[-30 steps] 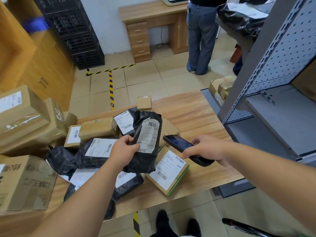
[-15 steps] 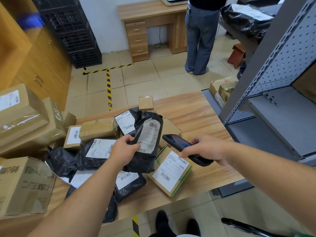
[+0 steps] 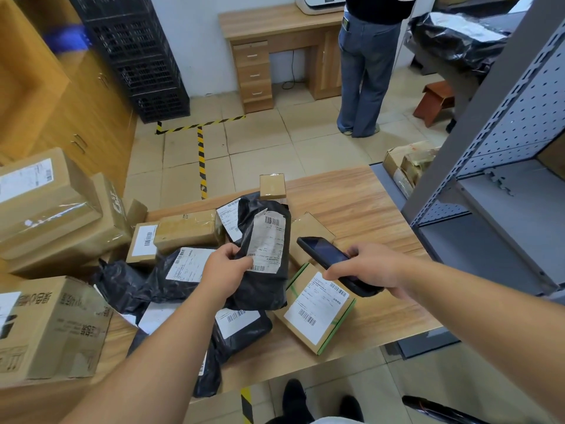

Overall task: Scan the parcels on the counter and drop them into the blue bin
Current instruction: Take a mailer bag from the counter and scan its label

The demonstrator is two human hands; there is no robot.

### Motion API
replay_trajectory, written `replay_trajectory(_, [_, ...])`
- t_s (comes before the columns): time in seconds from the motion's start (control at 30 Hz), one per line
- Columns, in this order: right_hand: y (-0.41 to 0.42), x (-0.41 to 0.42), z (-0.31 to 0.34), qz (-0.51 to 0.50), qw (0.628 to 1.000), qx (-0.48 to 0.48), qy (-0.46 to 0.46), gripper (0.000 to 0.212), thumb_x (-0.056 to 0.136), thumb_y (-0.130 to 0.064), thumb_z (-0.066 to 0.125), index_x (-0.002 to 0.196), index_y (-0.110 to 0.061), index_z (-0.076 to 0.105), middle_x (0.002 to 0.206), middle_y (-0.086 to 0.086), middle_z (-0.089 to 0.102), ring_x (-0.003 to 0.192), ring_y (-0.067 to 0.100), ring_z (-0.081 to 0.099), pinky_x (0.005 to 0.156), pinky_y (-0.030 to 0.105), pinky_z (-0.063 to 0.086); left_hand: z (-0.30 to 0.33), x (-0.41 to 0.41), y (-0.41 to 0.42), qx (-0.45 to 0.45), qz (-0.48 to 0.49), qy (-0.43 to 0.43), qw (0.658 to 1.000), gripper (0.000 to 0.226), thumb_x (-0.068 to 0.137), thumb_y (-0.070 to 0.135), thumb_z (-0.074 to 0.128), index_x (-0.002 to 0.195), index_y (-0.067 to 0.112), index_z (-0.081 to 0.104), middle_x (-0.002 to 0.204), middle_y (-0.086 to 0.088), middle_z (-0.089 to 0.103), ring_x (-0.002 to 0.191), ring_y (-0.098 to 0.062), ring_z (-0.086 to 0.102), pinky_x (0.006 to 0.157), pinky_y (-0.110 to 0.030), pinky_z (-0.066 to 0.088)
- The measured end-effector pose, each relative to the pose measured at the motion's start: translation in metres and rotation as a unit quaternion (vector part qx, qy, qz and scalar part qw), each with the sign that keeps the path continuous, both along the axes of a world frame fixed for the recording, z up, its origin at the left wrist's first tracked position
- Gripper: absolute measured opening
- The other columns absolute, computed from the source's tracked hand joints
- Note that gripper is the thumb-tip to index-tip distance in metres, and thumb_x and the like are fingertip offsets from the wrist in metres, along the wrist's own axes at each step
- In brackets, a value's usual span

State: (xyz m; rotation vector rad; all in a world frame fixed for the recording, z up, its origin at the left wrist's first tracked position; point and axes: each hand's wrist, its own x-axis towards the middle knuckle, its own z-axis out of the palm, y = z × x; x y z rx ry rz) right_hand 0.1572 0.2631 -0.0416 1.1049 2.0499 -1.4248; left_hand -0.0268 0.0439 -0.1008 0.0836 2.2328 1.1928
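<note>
Left hand [image 3: 224, 267] grips a black poly-bag parcel [image 3: 263, 258] by its left edge, thumb on the front, holding it upright above the counter [image 3: 360, 203] with its white shipping label [image 3: 266, 241] facing the camera. Right hand [image 3: 371, 267] is curled round a dark handheld scanner [image 3: 328, 260], screen up, its far end angled toward the held bag and stopping just right of it, not touching. Directly under the right hand lies a flat brown box with green edging [image 3: 318, 310], label up. Under and left of the left hand is a heap of more black bag parcels [image 3: 146, 283], labels showing. Beyond the left hand sit a taped brown box [image 3: 188, 229] and a small labelled one [image 3: 143, 241]; beyond the held bag, a small square carton [image 3: 272, 186] near the counter's far edge. Large cardboard boxes [image 3: 52, 206] are stacked well left of the left hand. Grey metal shelving [image 3: 501, 191] stands right of the right hand. Another person in jeans [image 3: 365, 71] stands at a wooden desk [image 3: 275, 29] across the room.
</note>
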Motion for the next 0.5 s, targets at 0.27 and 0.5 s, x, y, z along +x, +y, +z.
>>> replay_trajectory(0.27, [-0.014, -0.013, -0.006, 0.038, 0.999, -0.002, 0.02, 0.069, 0.06, -0.046, 0.094, 0.114, -0.016, 0.064, 0.107, 0.012, 0.075, 0.097, 0.028, 0.074, 0.079, 0.04, 0.059, 0.005, 0.023, -0.036, 0.027, 0.092, -0.041, 0.995, 0.021, 0.084, 0.019, 0.073, 0.099, 0.006, 0.066, 0.093, -0.011, 0.079, 0.091, -0.036, 0.076, 0.085, -0.059, 0.062])
replay_trajectory(0.5, [-0.026, -0.005, 0.002, 0.123, 0.991, 0.001, 0.043, 0.061, 0.07, -0.039, 0.094, 0.115, -0.015, 0.06, 0.109, 0.013, 0.072, 0.086, 0.021, 0.069, 0.067, 0.03, 0.055, 0.009, 0.074, -0.068, 0.041, 0.192, -0.032, 0.98, 0.011, 0.077, 0.02, 0.074, 0.086, 0.017, 0.068, 0.086, -0.003, 0.079, 0.085, -0.035, 0.074, 0.078, -0.052, 0.063])
